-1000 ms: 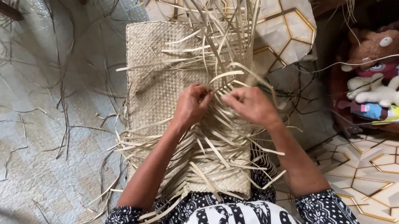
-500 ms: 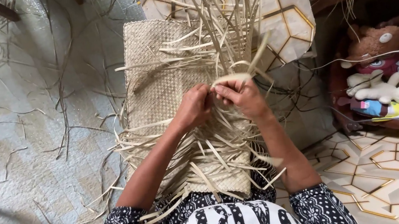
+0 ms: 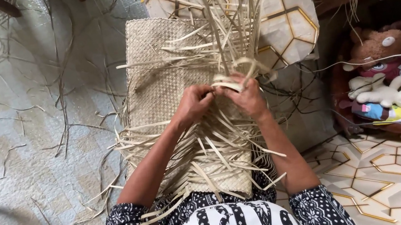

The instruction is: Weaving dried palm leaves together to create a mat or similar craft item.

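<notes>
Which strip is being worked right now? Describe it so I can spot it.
Start at the woven mat on the person's lap. Where the left hand and right hand meet, one pale strip curls over the right fingers; its neighbours lie flat or stand straight.

The loose strips (image 3: 227, 0) run off the top edge, and the woven mat (image 3: 155, 82) lies partly hidden beneath them.

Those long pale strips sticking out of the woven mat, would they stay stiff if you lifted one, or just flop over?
Probably somewhere between. The loose strips beyond the woven mat stand up and fan out unsupported, so they seem springy. Yet the strip pinched between the left hand and right hand curls into a loop without snapping, so likely bendable. They look thin, so presumably very light.
</notes>
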